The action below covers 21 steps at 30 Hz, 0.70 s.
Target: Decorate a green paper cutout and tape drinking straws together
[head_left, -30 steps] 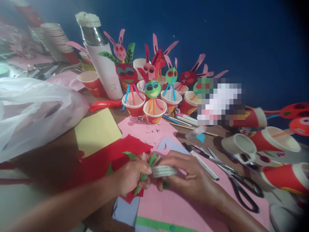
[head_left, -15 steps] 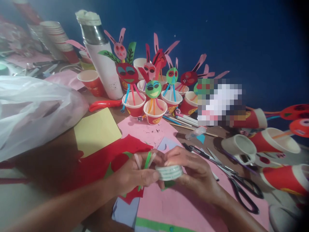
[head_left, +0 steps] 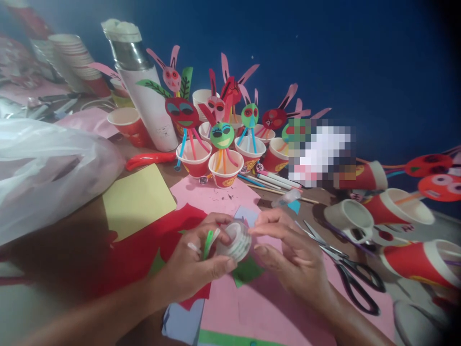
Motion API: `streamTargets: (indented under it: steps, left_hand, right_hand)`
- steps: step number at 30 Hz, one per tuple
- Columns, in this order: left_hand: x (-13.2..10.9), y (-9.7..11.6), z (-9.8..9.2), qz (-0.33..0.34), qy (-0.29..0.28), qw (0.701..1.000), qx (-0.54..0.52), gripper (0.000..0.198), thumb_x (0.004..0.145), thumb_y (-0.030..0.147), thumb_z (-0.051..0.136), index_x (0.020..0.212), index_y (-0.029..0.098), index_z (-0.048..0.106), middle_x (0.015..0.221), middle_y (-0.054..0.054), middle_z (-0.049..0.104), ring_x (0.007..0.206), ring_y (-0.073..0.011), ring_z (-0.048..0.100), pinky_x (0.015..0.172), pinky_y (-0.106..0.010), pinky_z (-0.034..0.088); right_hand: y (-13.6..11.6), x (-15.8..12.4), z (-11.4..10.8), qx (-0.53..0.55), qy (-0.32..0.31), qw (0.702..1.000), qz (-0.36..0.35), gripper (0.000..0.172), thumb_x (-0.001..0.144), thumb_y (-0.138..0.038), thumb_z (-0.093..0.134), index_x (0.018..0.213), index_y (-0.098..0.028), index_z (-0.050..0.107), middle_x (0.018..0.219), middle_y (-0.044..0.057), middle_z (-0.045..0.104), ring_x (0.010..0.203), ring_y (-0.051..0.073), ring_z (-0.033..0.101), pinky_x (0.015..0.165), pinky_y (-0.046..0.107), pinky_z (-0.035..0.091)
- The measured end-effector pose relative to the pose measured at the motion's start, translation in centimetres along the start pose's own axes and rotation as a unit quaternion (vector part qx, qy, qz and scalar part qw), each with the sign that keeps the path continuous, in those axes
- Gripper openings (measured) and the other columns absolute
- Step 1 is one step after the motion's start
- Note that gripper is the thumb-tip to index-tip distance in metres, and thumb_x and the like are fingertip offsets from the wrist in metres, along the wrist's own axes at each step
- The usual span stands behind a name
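Observation:
My left hand (head_left: 201,254) is closed around a roll of clear tape (head_left: 239,247), tilted so that its hollow centre shows. Between the same fingers poke short pieces of drinking straw, one green (head_left: 208,243) and others whitish. My right hand (head_left: 295,250) is just right of the roll. Its index fingertip is at the roll's edge, the thumb is apart below, and whether any tape end is held cannot be made out. Beneath the hands lie pink paper (head_left: 266,307), red paper (head_left: 137,254) and a green paper piece (head_left: 248,271).
Scissors (head_left: 355,281) lie to the right, beside a white mug (head_left: 345,216). Paper cups with straw-legged paper figures (head_left: 225,168) stand at the back. A white thermos (head_left: 146,96), yellow paper (head_left: 139,202) and a plastic bag (head_left: 54,168) are on the left.
The tape roll has tipped from lying flat to showing its open side. My right hand has let go of it and shifted slightly right. The view has swung a little.

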<state>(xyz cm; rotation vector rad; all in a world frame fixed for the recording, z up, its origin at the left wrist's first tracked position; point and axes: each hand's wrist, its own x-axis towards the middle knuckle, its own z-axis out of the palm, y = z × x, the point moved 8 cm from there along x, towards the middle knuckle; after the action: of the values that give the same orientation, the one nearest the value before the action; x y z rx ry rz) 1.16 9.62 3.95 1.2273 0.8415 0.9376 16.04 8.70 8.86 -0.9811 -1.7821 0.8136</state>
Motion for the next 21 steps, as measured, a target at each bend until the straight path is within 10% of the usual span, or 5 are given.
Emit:
streamTargets:
  steps: [5, 21]
  left_hand:
    - [-0.4, 1.3, 0.0, 0.082, 0.011, 0.987, 0.137, 0.016, 0.072, 0.013, 0.07, 0.082, 0.019, 0.059, 0.114, -0.006, 0.053, 0.094, -0.0169, 0.059, 0.06, -0.02, 0.044]
    - [-1.0, 2.0, 0.2, 0.19, 0.039, 0.942, 0.276, 0.012, 0.075, 0.018, 0.07, 0.083, 0.018, 0.061, 0.111, -0.01, 0.056, 0.101, -0.0228, 0.058, 0.079, -0.03, 0.049]
  right_hand:
    - [-0.8, 0.1, 0.3, -0.044, 0.017, 0.999, -0.003, 0.016, 0.084, -0.011, 0.062, 0.095, -0.023, 0.065, 0.086, 0.0, 0.06, 0.082, 0.013, 0.056, 0.072, 0.027, 0.044]
    - [-1.4, -0.2, 1.4, -0.165, -0.02, 0.986, -0.012, 0.011, 0.087, -0.009, 0.048, 0.082, -0.018, 0.052, 0.078, 0.001, 0.055, 0.076, 0.016, 0.051, 0.07, 0.033, 0.038]
